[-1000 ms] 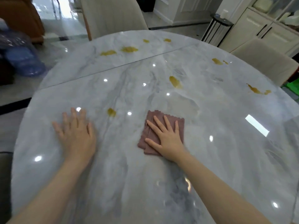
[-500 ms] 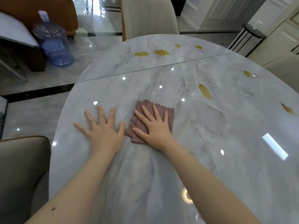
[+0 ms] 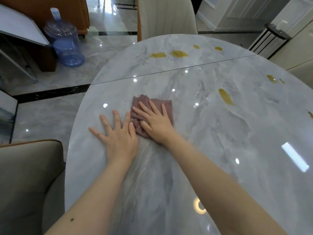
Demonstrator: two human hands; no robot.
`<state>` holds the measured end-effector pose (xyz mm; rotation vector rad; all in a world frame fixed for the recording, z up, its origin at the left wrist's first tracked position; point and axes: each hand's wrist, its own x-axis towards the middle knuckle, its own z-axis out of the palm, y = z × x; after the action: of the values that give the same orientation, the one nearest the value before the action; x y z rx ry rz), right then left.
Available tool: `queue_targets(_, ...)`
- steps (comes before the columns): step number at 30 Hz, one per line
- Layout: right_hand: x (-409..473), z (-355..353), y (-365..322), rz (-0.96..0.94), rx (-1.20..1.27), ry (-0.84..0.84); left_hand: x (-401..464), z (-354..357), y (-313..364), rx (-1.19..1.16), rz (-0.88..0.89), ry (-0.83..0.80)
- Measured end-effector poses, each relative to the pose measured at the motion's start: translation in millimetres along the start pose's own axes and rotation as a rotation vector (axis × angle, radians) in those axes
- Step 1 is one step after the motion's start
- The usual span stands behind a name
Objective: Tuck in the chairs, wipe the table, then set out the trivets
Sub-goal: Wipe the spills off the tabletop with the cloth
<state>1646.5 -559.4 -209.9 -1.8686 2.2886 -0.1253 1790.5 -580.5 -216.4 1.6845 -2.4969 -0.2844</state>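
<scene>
Right hand (image 3: 156,123) lay flat on the folded mauve cloth (image 3: 166,106), fingers straight and slightly fanned, pressing it onto the marble desk (image 3: 220,150). Grip there was spread, palm down, nothing pinched. Cloth sat left of the desk's middle, its near-left corner just beside the left hand (image 3: 118,135). Left hand was also flat on the bare desk, fingers splayed wide, thumb tip touching or nearly touching the cloth edge; could not tell which. Both forearms were bare.

Yellow-brown spills (image 3: 169,54) dotted the far leaf beyond the seam, more smears (image 3: 226,97) on the right side, all well apart from the cloth. A beige chair (image 3: 166,16) stood at the far end, its back close against the desk edge. Another beige chair (image 3: 25,180) sat near left, just beside the desk rim. A blue water jug (image 3: 66,43) stood on the glossy floor far left, beside brown furniture. A black stand (image 3: 272,36) was far right by white cabinets. No trivets seen.
</scene>
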Motion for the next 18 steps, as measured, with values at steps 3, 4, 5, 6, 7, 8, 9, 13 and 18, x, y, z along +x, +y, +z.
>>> queue_targets(3, -57.1, 2.7, 6.2, -0.185, -0.022, -0.045, -1.5, -2.4, -0.3, -0.013, -0.003, -0.003)
queue_targets(4, -76.7, 3.0, 17.9, -0.205, -0.029, -0.053, -2.1, -3.1, -0.3, -0.021, -0.006, -0.006)
queue_targets(5, -91.2, 1.6, 32.7, -0.195, -0.035, -0.056, -2.0, -2.8, -0.1, -0.026, -0.008, -0.009)
queue_targets(6, -99.0, -1.3, 47.8, -0.148, -0.038, -0.053, -2.2, -2.7, -0.3, -0.027, -0.010, -0.013)
queue_targets(7, -98.6, -3.5, 59.8, -0.072, -0.033, -0.044, -2.5, -2.2, -0.3, -0.021, -0.011, -0.014)
queue_targets(8, -90.6, -6.1, 66.6, 0.018, -0.027, -0.031, -2.2, -2.2, 0.3, -0.015, -0.011, -0.012)
queue_targets(9, -77.1, -7.3, 67.4, 0.112, -0.020, -0.017, -2.6, -1.7, 0.9, -0.012, -0.009, -0.014)
queue_targets(13, -18.0, -1.8, 25.3, 0.296, 0.003, 0.022, -0.8, -0.3, 0.6, -0.022, -0.012, -0.007)
queue_targets(18, -84.7, 9.9, -0.8, -0.057, -0.057, 0.013, -0.3, 1.2, 0.2, -0.006, -0.015, -0.016)
